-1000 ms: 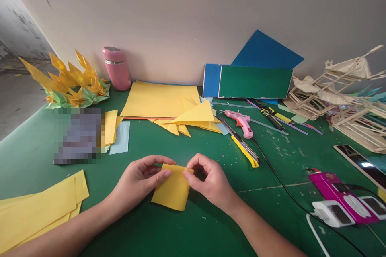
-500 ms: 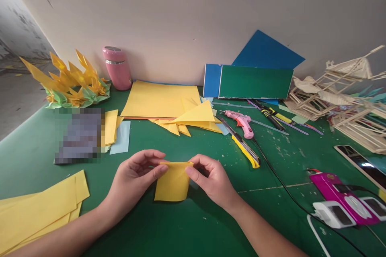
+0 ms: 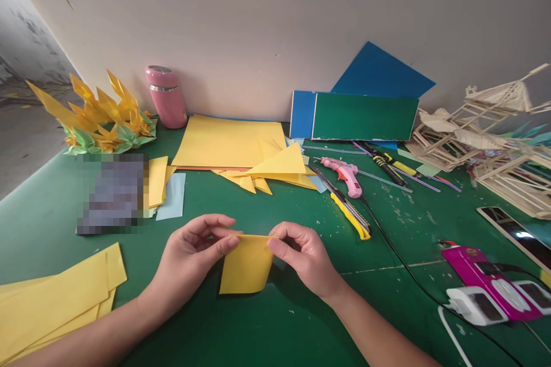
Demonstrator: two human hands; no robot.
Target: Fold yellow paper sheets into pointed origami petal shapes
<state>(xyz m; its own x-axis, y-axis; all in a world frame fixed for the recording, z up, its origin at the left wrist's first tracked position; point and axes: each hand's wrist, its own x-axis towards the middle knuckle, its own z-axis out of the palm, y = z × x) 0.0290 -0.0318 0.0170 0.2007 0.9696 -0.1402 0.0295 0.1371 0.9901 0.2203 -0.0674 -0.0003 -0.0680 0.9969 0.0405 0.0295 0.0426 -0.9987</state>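
A small yellow sheet of paper [image 3: 246,268] hangs between my two hands, its top edge level and its lower part sloping toward me just over the green table. My left hand [image 3: 200,255] pinches the top left corner between thumb and fingers. At the top right corner, my right hand [image 3: 301,255] grips the paper the same way. Beyond my hands lie folded yellow paper pieces [image 3: 275,169] with pointed ends. Several yellow paper strips [image 3: 64,298] are stacked by my left forearm.
Behind, large yellow sheets [image 3: 228,140] lie near a pink flask [image 3: 166,97] and an orange-and-green paper model [image 3: 107,120]. To the right are a yellow utility knife [image 3: 348,215], a pink glue gun [image 3: 344,175] with its cord, a magenta power strip [image 3: 491,281], a phone [image 3: 519,235] and wooden stick models [image 3: 473,132].
The paper's lower edge has come slightly nearer to me, and my right hand has shifted a little to the right. Both hands keep their pinch on it.
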